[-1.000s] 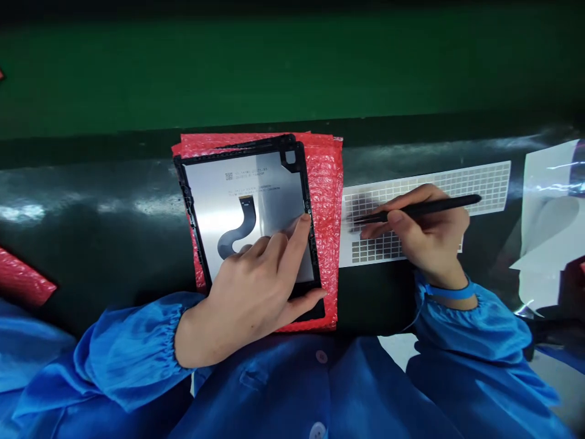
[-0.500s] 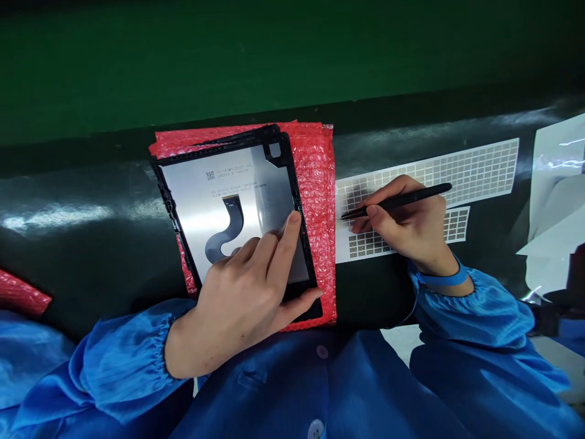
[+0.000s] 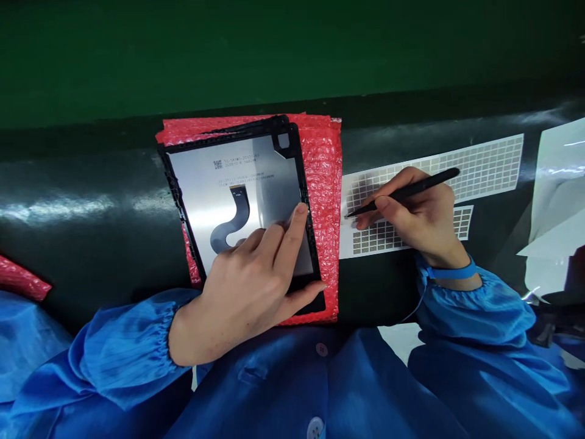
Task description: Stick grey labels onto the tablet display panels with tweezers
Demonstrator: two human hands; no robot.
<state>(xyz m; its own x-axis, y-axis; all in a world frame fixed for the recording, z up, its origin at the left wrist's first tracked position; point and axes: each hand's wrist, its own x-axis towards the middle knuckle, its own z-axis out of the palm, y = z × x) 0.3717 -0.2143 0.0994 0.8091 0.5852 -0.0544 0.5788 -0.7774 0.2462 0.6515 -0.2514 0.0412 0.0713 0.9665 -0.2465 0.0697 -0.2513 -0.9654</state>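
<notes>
A black-framed screen panel (image 3: 205, 207) lies on red bubble wrap (image 3: 324, 183), a little left of the middle of a dark table (image 3: 91, 201). A flat ribbon cable (image 3: 235, 222) is seen on its silver back, and a small printed code (image 3: 217, 164) is seen near the far edge. The left hand (image 3: 242, 292) is laid open on the near right part of the panel, with the fingers (image 3: 299, 210) spread out, and nothing is gripped by it. A pointed black tool (image 3: 411, 190) is held like a pen in the right hand (image 3: 411, 213), with the fingers closed around it. Its tip is brought to the left end of a white sheet of tiny squares (image 3: 479, 164), just right of the bubble wrap. Whether anything is held on the tip cannot be told. A blue band (image 3: 452, 272) is worn on the right wrist, and white paper (image 3: 557, 195) is seen at the far right.
</notes>
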